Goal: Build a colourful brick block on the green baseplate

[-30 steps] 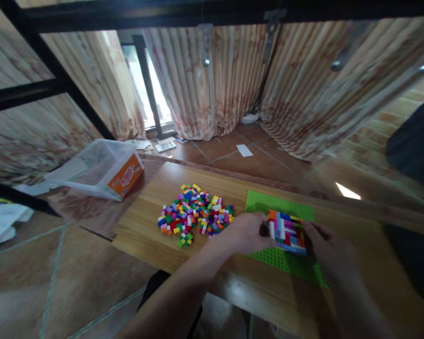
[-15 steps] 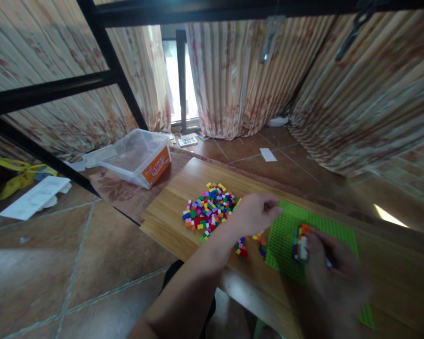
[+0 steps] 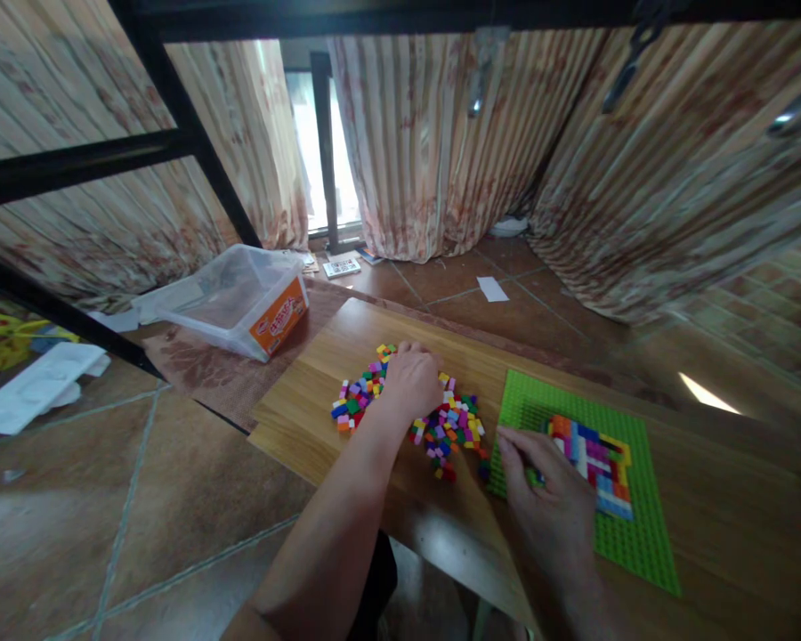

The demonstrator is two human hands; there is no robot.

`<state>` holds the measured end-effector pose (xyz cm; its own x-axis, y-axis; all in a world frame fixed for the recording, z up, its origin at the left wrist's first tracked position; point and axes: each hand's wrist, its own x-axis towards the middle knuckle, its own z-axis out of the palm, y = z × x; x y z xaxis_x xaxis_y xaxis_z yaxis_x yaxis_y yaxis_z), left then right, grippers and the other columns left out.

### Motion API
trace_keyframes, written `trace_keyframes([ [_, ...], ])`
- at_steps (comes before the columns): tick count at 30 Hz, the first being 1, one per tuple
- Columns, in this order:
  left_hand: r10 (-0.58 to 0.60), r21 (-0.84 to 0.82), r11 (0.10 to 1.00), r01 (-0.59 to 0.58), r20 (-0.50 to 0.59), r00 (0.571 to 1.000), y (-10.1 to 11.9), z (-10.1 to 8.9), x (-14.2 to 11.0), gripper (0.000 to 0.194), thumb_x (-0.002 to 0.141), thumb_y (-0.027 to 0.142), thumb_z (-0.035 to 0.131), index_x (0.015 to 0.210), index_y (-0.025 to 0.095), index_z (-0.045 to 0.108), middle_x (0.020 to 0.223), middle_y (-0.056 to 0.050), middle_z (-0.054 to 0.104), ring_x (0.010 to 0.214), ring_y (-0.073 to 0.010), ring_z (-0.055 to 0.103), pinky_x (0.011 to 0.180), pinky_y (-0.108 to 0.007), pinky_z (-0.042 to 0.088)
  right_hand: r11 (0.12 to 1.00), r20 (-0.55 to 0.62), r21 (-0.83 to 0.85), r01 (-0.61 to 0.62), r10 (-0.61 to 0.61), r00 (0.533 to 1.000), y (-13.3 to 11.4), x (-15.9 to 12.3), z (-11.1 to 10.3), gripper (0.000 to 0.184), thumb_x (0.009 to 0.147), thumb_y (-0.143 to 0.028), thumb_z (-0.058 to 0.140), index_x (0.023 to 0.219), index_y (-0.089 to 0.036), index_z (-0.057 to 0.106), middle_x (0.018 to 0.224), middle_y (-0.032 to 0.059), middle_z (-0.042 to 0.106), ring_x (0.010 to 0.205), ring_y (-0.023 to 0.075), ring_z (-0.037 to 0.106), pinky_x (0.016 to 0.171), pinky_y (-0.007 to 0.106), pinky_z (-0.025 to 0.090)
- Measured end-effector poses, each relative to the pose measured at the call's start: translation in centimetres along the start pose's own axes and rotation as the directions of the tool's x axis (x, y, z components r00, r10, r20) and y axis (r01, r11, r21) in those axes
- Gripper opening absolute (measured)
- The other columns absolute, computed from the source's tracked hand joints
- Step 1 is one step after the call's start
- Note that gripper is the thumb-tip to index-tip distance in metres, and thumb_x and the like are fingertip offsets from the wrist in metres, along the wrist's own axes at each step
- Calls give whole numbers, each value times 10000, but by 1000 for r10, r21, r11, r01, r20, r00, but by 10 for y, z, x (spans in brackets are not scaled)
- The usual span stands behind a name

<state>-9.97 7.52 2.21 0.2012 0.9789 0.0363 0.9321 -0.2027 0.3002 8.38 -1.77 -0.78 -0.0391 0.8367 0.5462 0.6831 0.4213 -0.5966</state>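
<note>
My left hand is over the pile of small coloured building bricks on the wooden table. Its back faces up and the fingers bend down among the bricks, so the fingertips are hidden. At the left part of the green baseplate is my right hand. Its thumb and forefinger are pinched together; whatever is between them is too small or hidden to make out. A flat, many-coloured brick build sits on the baseplate, just beyond the right hand, which covers part of it.
The wooden table carries the bricks and the baseplate. Beyond its left end, a clear plastic box with an orange label stands on a brown mat. Black metal bars cross in front of floral curtains. White paper lies on the tiled floor.
My left hand has moved left from beside the baseplate onto the brick pile. My right hand has drawn left off the brick build, uncovering most of it. The view has shifted slightly right.
</note>
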Motion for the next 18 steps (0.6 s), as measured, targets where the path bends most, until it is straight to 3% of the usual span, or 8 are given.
trace_keyframes([
  [5, -65, 55, 996, 67, -28, 997, 10, 4, 0, 289, 855, 327, 511, 909, 155, 737, 1114, -148, 651, 1088, -323, 533, 897, -470, 464, 999, 5, 16, 49, -49, 999, -3, 1, -3, 143, 924, -221, 549, 943, -186, 686, 860, 37, 711, 777, 150, 670, 716, 269, 514],
  [9, -53, 39, 998, 55, -53, 997, 11, 7, -1, 250, 847, 331, 537, 890, 169, 721, 1088, -131, 668, 1063, -317, 555, 880, -460, 468, 998, -2, 22, 53, -53, 999, -3, 1, -8, 128, 921, -201, 552, 940, -191, 678, 857, 32, 711, 774, 146, 670, 723, 269, 520],
  [15, -32, -26, 999, 31, -41, 999, 10, 6, 4, 178, 826, 205, 530, 824, 192, 707, 861, -88, 725, 932, -276, 643, 874, -433, 466, 998, -22, 29, 58, -57, 998, -3, 1, -11, 122, 913, -160, 560, 945, -177, 677, 857, 41, 710, 780, 136, 669, 729, 253, 520],
  [18, -37, -154, 988, 25, -78, 996, 8, 3, 8, 179, 774, 126, 547, 822, 189, 708, 851, -78, 737, 893, -262, 666, 879, -428, 472, 998, -39, 46, 43, -41, 998, -3, 2, -12, 129, 914, -153, 555, 942, -180, 678, 853, 40, 708, 782, 137, 666, 733, 253, 522],
])
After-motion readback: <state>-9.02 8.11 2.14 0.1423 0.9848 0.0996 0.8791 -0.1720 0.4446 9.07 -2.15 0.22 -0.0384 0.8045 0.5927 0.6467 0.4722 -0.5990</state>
